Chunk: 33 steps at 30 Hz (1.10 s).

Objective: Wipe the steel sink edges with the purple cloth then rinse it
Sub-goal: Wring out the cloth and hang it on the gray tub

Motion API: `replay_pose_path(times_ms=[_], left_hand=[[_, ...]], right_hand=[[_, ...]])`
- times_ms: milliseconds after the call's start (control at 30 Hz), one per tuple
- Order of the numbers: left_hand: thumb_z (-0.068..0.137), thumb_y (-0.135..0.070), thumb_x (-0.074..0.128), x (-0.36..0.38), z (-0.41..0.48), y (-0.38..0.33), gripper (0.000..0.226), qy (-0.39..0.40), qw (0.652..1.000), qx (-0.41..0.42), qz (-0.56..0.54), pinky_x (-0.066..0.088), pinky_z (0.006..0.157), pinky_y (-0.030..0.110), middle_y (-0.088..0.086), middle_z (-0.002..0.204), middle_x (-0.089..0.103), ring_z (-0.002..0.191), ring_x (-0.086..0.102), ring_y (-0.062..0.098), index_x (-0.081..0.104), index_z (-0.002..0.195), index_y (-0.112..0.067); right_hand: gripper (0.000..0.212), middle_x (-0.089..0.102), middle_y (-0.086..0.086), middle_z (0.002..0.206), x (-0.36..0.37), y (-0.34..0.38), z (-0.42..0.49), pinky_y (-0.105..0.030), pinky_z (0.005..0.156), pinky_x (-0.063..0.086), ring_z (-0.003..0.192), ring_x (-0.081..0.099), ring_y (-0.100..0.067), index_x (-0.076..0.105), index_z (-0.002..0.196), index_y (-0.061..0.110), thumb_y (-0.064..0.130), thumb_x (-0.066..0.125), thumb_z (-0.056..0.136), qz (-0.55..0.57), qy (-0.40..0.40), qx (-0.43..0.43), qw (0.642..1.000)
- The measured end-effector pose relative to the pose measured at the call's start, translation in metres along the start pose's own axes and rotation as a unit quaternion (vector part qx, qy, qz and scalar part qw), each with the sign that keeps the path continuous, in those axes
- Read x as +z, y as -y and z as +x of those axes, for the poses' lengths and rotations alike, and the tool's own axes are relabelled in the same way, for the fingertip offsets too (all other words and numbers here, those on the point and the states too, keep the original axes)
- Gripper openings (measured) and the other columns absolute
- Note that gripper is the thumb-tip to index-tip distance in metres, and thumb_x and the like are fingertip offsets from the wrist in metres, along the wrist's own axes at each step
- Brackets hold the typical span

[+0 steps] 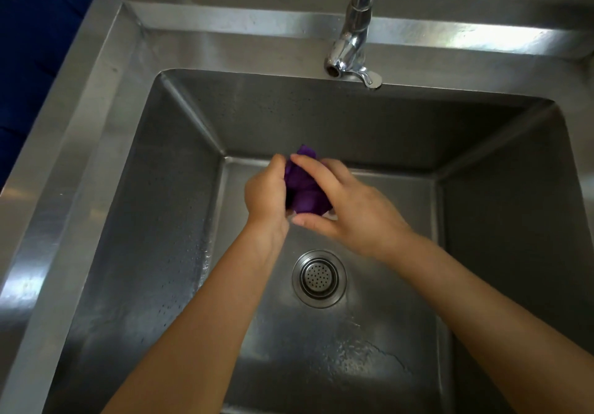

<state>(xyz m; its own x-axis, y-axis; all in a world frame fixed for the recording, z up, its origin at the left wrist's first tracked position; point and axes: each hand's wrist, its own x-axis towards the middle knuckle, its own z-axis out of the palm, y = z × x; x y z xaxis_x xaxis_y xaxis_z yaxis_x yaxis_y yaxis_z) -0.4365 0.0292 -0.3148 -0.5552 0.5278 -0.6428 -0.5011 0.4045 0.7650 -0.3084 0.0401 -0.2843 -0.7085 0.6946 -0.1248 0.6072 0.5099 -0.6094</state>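
While both hands' fingers squeeze it, the purple cloth [303, 188] stays mostly hidden above the sink [96, 98].

Purple cloth [303, 188] bunched above steel sink [96, 98] basin.

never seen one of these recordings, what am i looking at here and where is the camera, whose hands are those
There is no machine here. The one picture comes from a camera worn on a person's head, looking forward and down, so the two bare arms reaching in from the bottom are the wearer's own. Below them is a deep steel sink with a round drain strainer in its floor and droplets and a wet film on its walls and floor. A chrome tap stands at the far edge; no water stream is visible from it. The left hand and right hand are closed together over the basin around a bunched purple cloth, as if squeezing it.
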Motion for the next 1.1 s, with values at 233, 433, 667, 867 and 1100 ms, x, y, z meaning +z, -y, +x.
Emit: replay_pose_path(times_ms=[233,433,667,867,1100], left_hand=[[0.079,-0.037,0.061,0.0,-0.004,0.0,0.038,0.118,0.987,-0.068,-0.082,0.055,0.083,0.039,0.016,0.11,0.066,0.102,0.065,0.029,0.064,0.103,-0.008],[0.089,-0.029,0.047,0.005,-0.022,-0.006,0.03,0.099,0.992,-0.063,-0.042,0.027,0.03,0.007,-0.009,0.037,0.049,0.03,0.047,0.004,0.05,0.062,-0.018],[0.08,-0.021,0.049,0.013,-0.027,-0.001,0.044,-0.037,0.992,0.108,0.06,0.037,0.043,0.026,-0.007,0.039,0.049,0.045,0.046,0.016,0.055,0.037,-0.023],[0.086,-0.029,0.044,0.004,-0.024,0.007,0.047,-0.081,0.924,0.276,0.251,0.037,0.051,0.029,0.002,0.04,0.047,0.045,0.046,0.02,0.05,0.042,-0.014],[0.085,-0.032,0.04,0.004,-0.021,0.006,0.047,-0.067,0.861,0.391,0.319,0.023,0.052,0.029,0.006,0.038,0.038,0.045,0.038,0.026,0.043,0.043,-0.011]], right_hand=[[0.066,0.047,-0.014,0.14,0.002,-0.005,0.019,-0.041,0.071,0.052,0.096,0.057,-0.034,0.052,0.129,0.019,0.061,0.052,0.079,-0.145,-0.157,-0.143,0.967],[0.048,0.066,-0.013,0.084,0.007,-0.002,0.025,-0.037,0.057,0.053,0.072,0.063,-0.031,0.068,0.096,0.006,0.045,0.039,0.093,-0.088,-0.26,-0.176,0.945],[0.047,0.063,-0.017,0.06,0.019,0.006,0.029,-0.039,0.046,0.049,0.05,0.059,-0.036,0.064,0.071,0.002,0.037,0.037,0.088,0.018,-0.335,-0.001,0.942],[0.052,0.062,-0.015,0.053,0.019,0.013,0.029,-0.036,0.062,0.047,0.062,0.061,-0.036,0.049,0.052,0.014,0.036,0.024,0.092,0.117,-0.212,0.145,0.959],[0.052,0.048,-0.004,0.045,0.006,0.004,0.039,-0.029,0.042,0.033,0.047,0.048,-0.019,0.044,0.046,0.014,0.023,0.033,0.096,0.235,-0.13,0.261,0.927]])
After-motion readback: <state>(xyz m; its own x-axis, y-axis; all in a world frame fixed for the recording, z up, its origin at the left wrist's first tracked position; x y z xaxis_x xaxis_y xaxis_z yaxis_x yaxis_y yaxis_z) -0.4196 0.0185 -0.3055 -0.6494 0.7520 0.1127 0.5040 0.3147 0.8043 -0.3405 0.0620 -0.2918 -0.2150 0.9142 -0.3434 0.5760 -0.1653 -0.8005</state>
